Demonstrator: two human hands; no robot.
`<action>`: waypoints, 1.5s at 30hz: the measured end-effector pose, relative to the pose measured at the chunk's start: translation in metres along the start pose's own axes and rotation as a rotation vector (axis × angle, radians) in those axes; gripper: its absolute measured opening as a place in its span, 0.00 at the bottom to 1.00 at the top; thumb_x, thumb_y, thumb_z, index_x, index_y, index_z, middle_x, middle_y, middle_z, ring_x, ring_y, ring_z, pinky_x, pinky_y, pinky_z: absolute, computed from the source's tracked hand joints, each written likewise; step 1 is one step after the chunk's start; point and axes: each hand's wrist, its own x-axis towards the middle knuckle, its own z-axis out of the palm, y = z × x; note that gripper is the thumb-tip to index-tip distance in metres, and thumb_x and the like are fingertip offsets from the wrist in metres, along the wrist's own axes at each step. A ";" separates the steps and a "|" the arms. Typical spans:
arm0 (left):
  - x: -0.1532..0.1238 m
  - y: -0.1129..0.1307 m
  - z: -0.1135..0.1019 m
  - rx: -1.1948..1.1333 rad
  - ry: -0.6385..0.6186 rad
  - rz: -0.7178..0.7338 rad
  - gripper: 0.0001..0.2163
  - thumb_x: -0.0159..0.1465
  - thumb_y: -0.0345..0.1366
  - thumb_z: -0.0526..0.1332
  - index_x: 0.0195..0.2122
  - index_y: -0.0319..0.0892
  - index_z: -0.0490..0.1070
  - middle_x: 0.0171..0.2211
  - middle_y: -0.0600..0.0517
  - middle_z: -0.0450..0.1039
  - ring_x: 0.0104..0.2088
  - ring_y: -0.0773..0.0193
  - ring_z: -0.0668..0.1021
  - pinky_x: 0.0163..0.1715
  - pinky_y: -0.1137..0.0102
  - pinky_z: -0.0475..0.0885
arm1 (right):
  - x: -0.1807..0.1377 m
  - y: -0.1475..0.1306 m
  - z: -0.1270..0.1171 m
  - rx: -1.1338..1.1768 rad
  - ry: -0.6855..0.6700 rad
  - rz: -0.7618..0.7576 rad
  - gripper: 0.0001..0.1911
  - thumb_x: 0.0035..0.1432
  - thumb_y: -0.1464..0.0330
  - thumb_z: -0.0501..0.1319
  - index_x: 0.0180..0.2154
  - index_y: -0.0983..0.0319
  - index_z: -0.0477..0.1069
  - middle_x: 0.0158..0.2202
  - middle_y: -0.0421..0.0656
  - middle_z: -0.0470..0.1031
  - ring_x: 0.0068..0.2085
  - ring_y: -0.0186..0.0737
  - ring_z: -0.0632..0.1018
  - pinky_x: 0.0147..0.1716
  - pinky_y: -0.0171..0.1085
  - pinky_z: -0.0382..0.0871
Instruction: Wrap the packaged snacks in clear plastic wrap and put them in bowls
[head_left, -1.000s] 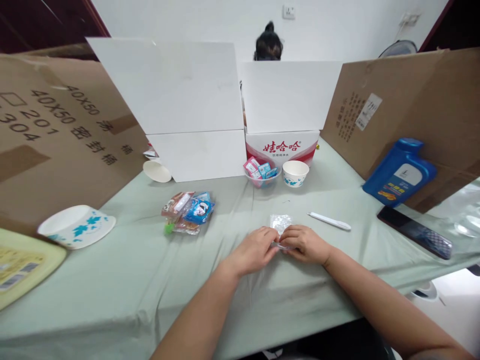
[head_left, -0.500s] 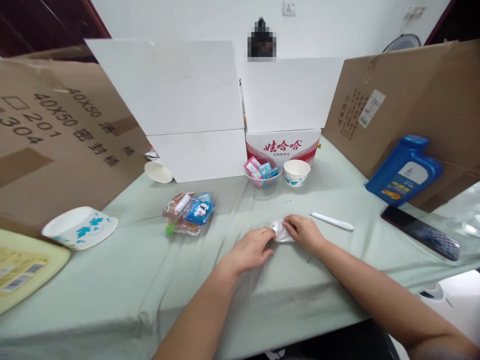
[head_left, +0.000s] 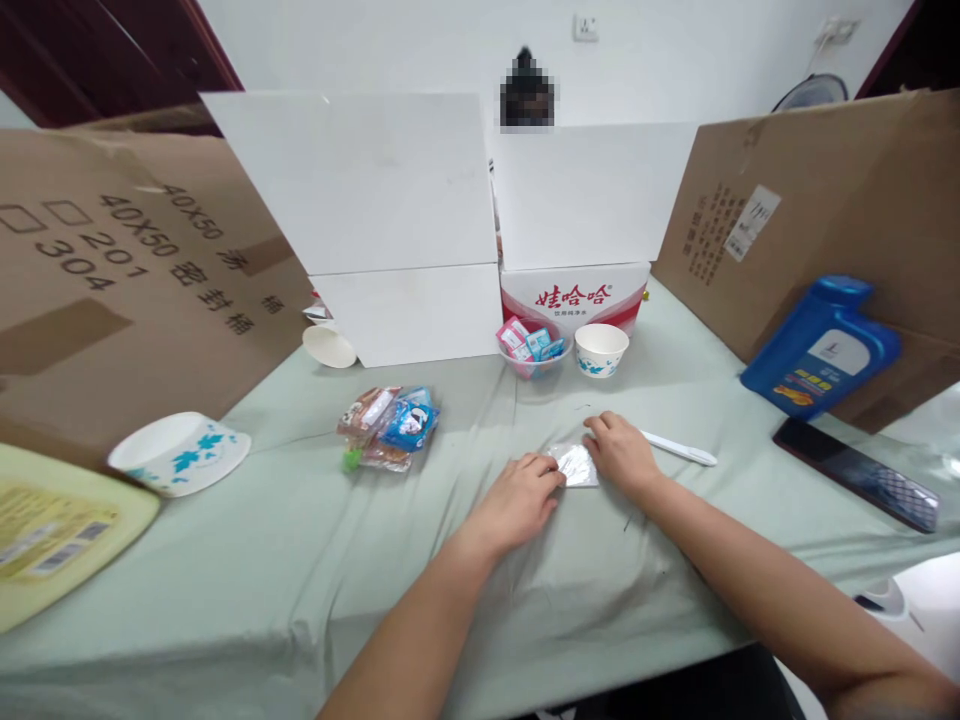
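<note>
A small clear plastic packet (head_left: 576, 466) with a silvery shine lies flat on the cloth between my two hands. My left hand (head_left: 517, 500) rests palm down, its extended fingertips touching the packet's left edge. My right hand (head_left: 621, 458) lies across the packet's right side, fingers stretched forward past its upper corner. Neither hand lifts the packet. Just beyond my right hand is a slim white pen-like tool (head_left: 682, 448), its left end hidden by that hand.
Snack packets (head_left: 394, 428) lie left of centre. Behind are a clear bowl (head_left: 529, 368) of pink and blue sachets and a paper cup (head_left: 601, 352). A blue bottle (head_left: 821, 345) and phone (head_left: 855, 474) are right; cardboard boxes (head_left: 810, 230) flank the table. Someone's blurred head shows behind white panels (head_left: 409, 315).
The packet now lies flatter and more of it shows. My right fingers have straightened and shifted off it toward its upper right. The whole view has shifted slightly.
</note>
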 end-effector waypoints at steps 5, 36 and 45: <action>-0.001 -0.002 0.001 0.003 0.038 -0.012 0.14 0.63 0.31 0.60 0.50 0.45 0.71 0.52 0.47 0.69 0.55 0.53 0.69 0.56 0.59 0.65 | -0.016 -0.005 0.004 0.192 0.071 -0.390 0.14 0.63 0.74 0.54 0.47 0.60 0.73 0.46 0.50 0.75 0.49 0.47 0.72 0.50 0.48 0.69; -0.001 0.005 -0.005 0.029 0.029 -0.197 0.08 0.61 0.37 0.62 0.40 0.40 0.73 0.46 0.45 0.71 0.49 0.50 0.70 0.48 0.59 0.68 | 0.025 0.016 -0.014 0.195 0.064 -0.332 0.17 0.59 0.78 0.51 0.37 0.58 0.76 0.39 0.45 0.78 0.42 0.40 0.76 0.43 0.38 0.70; 0.000 0.007 -0.005 0.017 -0.005 -0.209 0.10 0.61 0.38 0.63 0.41 0.40 0.71 0.47 0.45 0.70 0.50 0.50 0.69 0.48 0.58 0.67 | 0.184 0.077 -0.048 0.076 0.098 0.140 0.13 0.63 0.65 0.60 0.47 0.64 0.71 0.48 0.47 0.73 0.47 0.44 0.75 0.47 0.46 0.72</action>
